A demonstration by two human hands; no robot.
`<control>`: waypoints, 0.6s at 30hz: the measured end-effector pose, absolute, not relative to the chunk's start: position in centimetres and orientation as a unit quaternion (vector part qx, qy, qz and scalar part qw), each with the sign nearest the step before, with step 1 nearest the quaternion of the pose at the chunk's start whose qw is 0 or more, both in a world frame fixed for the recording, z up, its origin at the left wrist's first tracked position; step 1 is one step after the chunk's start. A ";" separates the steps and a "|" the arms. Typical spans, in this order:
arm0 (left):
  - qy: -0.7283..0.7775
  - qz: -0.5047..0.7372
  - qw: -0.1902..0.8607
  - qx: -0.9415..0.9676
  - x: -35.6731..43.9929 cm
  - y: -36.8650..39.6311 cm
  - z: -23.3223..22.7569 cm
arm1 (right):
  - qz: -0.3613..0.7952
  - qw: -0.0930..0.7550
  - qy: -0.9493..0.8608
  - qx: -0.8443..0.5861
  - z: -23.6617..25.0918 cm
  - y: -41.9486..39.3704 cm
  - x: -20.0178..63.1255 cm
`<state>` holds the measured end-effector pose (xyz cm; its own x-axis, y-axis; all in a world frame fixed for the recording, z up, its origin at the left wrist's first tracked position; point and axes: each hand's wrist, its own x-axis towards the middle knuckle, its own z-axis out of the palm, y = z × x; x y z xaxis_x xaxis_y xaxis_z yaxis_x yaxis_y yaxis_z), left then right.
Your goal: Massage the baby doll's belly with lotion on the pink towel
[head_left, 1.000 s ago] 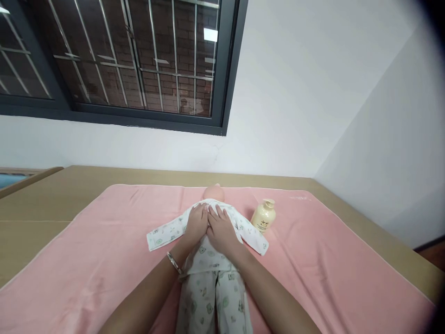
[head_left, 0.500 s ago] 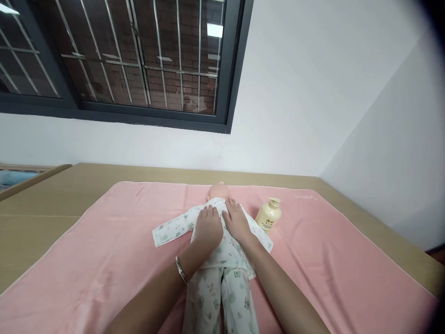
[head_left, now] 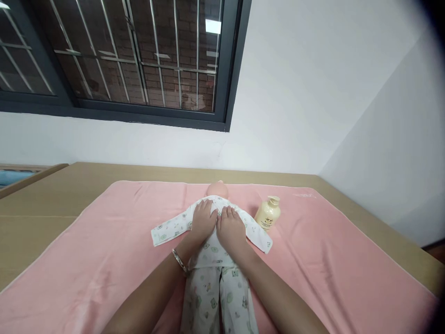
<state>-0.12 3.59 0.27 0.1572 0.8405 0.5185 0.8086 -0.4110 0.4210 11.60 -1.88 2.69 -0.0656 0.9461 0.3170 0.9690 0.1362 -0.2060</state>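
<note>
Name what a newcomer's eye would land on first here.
Likely the doll in white printed clothes, lying on the pink cloth, with the left hand and right hand laid on them. Then the pale yellow bottle on the right, and the barred window at upper left.

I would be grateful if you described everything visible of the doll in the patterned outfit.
The doll lies flat on the pink sheet, its smooth, pinkish, plastic-looking head toward the wall. It wears a white long-sleeved top and matching trousers, apparently soft cloth, with small greenish prints. The sleeves spread outward; the trouser legs leave the frame. The left hand and right hand rest on its chest.
</note>
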 end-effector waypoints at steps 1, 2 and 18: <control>0.539 0.355 0.015 0.763 0.0 3.4 0.4 | -0.018 0.192 -0.736 -0.648 2.7 -1.5 12.0; 0.540 0.351 0.008 0.765 0.2 3.1 0.5 | -0.002 0.195 -0.744 -0.639 2.8 -1.1 12.5; 0.549 0.293 0.070 0.780 -0.7 3.1 3.0 | -0.053 0.148 -0.765 -0.625 3.3 -3.7 10.6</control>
